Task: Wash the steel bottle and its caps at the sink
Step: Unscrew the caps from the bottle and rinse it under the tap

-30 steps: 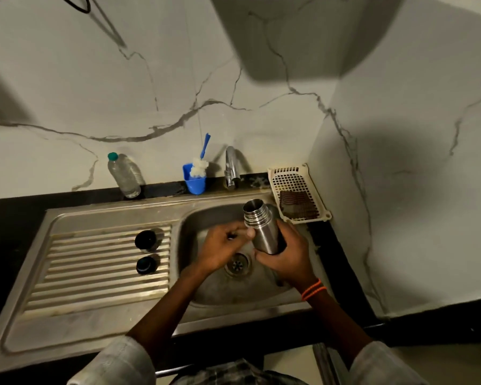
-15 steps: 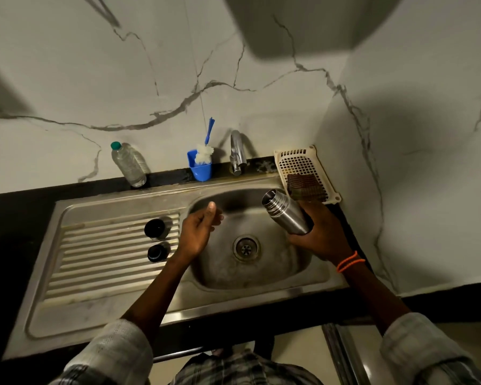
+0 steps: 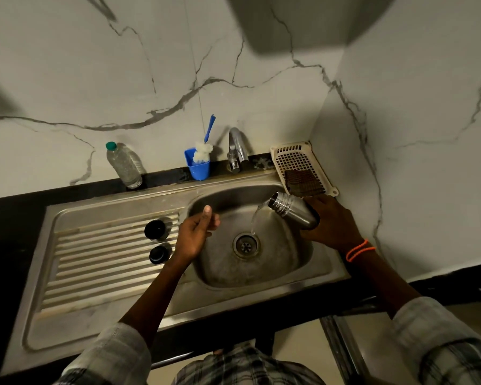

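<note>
Against the marble-veined wall, the steel sink (image 3: 311, 276) sat in a dark counter, the two black caps (image 3: 156, 241) resting untouched on its ribbed drainboard. Half a second earlier the right hand (image 3: 329, 225) had held the steel bottle (image 3: 292, 212) only slightly tilted; now, still wrapped around it, it had tipped the mouth down-left and water (image 3: 255, 219) ran toward the drain (image 3: 246, 245). The left hand (image 3: 196, 232), empty and loosely curled, stayed at the basin's left edge, suggesting a rinse being emptied, caps still unwashed.

White wall tiles (image 3: 67, 65) with grey veins fill the upper frame; a blue cup (image 3: 197, 168) sits centre, orange wrist threads (image 3: 358, 250) right, plaid sleeves (image 3: 444, 343) at the bottom.
</note>
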